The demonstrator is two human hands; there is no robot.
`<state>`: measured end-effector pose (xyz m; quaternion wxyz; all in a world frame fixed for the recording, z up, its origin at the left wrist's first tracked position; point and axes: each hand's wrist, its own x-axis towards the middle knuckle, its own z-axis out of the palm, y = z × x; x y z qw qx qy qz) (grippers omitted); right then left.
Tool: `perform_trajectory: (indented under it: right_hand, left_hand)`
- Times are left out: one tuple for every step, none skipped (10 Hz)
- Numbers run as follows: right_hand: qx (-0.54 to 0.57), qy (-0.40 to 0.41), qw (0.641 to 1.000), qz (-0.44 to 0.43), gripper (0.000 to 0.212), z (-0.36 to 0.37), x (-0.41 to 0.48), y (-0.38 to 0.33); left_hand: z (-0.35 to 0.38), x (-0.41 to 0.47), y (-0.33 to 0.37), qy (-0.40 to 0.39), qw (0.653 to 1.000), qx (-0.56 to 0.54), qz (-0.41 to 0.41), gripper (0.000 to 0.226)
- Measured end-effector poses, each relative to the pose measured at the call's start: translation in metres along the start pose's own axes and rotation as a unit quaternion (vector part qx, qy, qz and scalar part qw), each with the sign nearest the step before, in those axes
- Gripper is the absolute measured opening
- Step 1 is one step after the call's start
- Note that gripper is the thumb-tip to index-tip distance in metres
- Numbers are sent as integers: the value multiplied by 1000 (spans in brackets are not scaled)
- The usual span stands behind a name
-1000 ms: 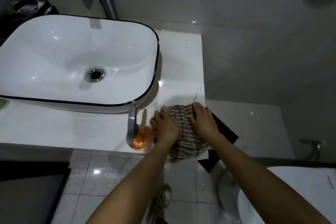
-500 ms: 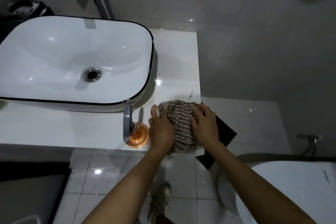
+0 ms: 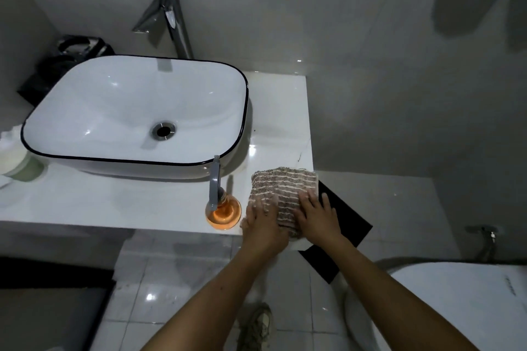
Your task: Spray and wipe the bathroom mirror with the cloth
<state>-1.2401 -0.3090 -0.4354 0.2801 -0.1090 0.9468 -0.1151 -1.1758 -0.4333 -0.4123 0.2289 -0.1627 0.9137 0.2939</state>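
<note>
A brown striped cloth (image 3: 285,186) lies folded flat at the right front corner of the white counter (image 3: 114,202). My left hand (image 3: 263,225) presses on its near left edge, and my right hand (image 3: 318,215) lies flat on its near right part. Just left of the cloth stands a round spray bottle (image 3: 224,212) with amber liquid and a grey trigger head. No mirror is in view.
A white basin (image 3: 134,111) with a black rim fills the counter's middle, with a chrome tap (image 3: 168,11) behind it. A pale bottle (image 3: 17,159) stands at the far left. A black mat (image 3: 339,239) overhangs the counter's right corner. A toilet (image 3: 456,308) is at lower right.
The bunched cloth has been spread out and folded into a flat square. Both hands have slid back to its near edge. The view has tilted up, showing more of the wall and tap.
</note>
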Motion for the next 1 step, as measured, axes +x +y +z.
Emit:
perform_trajectory:
  right_hand:
    - [32, 58, 997, -29, 56, -26, -11, -13]
  left_hand:
    - [-25, -17, 14, 43, 997, -33, 60, 73]
